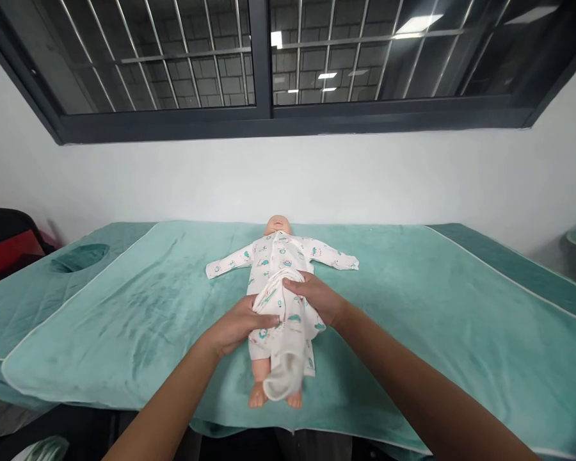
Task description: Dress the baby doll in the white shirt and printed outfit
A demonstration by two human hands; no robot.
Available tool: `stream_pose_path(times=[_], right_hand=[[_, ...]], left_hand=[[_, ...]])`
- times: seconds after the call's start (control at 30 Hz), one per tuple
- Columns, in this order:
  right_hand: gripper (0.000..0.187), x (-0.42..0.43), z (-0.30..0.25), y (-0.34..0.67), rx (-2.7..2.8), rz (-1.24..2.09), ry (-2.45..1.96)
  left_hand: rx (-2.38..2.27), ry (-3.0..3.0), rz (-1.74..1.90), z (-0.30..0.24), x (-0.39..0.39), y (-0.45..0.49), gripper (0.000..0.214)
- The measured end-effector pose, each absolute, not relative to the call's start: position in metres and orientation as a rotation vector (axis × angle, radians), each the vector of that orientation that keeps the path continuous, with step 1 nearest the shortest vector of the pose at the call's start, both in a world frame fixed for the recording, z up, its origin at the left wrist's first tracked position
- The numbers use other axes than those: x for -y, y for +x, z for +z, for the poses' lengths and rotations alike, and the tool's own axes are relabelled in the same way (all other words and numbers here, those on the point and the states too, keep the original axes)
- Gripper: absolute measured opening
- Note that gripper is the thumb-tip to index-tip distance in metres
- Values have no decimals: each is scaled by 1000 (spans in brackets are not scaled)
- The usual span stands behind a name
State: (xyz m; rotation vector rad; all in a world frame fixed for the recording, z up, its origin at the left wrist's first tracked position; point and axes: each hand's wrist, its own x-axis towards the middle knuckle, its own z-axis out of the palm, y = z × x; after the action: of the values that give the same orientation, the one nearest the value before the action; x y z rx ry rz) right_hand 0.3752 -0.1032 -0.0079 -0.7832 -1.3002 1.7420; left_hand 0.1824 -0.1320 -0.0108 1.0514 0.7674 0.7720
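Note:
A baby doll (pixel 278 224) lies on its back on the green bed cover, head toward the wall and bare feet toward me. It wears a white printed baby top (pixel 281 251) with both sleeves spread out. Over its lower body I hold up a pair of white printed baby pants (pixel 292 326), one leg hanging toward me with its cuff blurred. My left hand (pixel 240 323) pinches the cloth at the left, thumb on top. Higher up at the right, my right hand (pixel 314 294) grips the bunched edge. Fingers under the cloth are hidden.
The green velvet cover (pixel 413 333) spreads over a padded bed with a face hole (pixel 80 257) at the left. A white wall and a barred window (pixel 264 121) stand behind. A black and red object (pixel 9 246) sits at the far left.

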Motion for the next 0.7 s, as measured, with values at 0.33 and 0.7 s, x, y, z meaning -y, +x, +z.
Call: stream_pose_path(times=[0.33,0.7], right_hand=[[46,114,16,371,2039,1552,-901],[20,129,3,334,2674,681,-1411]], left_hand=[[-1013,695,1269,-4,160,199,53],[-1443,510,1316,-104,287,183,40]])
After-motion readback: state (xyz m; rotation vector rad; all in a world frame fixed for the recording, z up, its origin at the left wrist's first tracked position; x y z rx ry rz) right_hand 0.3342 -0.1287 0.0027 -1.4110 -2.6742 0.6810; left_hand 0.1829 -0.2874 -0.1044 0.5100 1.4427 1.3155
